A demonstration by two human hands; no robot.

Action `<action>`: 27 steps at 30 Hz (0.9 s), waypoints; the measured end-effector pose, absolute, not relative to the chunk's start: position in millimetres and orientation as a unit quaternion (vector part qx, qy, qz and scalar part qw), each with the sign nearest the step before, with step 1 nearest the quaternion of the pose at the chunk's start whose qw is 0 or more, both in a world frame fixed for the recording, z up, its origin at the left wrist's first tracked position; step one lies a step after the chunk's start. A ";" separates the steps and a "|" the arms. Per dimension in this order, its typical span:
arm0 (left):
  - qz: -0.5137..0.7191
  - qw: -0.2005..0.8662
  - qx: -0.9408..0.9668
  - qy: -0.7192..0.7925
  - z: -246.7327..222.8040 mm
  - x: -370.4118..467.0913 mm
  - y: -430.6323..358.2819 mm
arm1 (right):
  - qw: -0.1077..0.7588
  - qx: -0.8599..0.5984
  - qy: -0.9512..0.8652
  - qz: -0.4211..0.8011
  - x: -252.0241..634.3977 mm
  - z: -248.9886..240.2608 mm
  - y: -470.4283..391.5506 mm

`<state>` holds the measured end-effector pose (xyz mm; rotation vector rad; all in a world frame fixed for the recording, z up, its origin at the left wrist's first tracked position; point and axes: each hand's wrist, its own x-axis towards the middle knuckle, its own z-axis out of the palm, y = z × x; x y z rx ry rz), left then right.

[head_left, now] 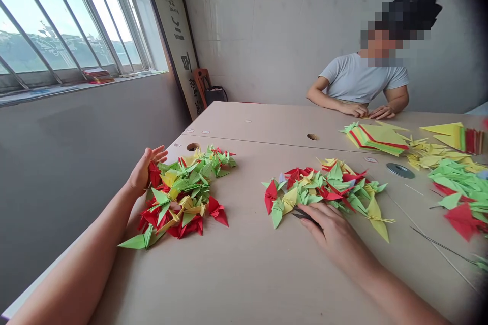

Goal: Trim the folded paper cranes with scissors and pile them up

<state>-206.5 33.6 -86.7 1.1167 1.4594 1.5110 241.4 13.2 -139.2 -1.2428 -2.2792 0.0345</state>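
Observation:
My left hand (pixel 147 168) lies along the left side of a pile of folded paper cranes (pixel 194 183) in green, red and yellow. Its fingers stretch out past a red crane at the palm. Beside a second pile of paper cranes (pixel 324 183), on the right, my right hand (pixel 333 226) rests low over the table. Under its thumb and fingers is a dark, slim object (pixel 308 216); most of it is covered, so its kind does not show. A single red crane (pixel 217 210) sits at the right edge of the left pile.
Across the table (pixel 244 274), a co-worker (pixel 362 78) has both hands on a small yellow piece. Stacked coloured paper (pixel 375 139), yellow folded pieces (pixel 438 152), a dark disc (pixel 400 170), green folded pieces (pixel 457 183) and a thin wire (pixel 444 247) lie to the right. The table has two holes.

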 end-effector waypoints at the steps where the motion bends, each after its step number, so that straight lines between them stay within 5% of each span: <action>1: 0.603 0.386 0.420 0.558 -87.1 -205.8 36.7 | 0.269 -0.464 -0.844 0.016 240.8 -138.6 13.1; 21: 0.714 0.371 0.307 0.508 -84.5 -188.3 79.7 | 0.255 -0.488 -0.835 -0.012 235.1 -136.4 11.1; 27: 0.688 0.331 0.376 0.526 -95.5 -193.9 88.5 | 0.315 -0.460 -0.828 -0.065 221.2 -115.4 -3.1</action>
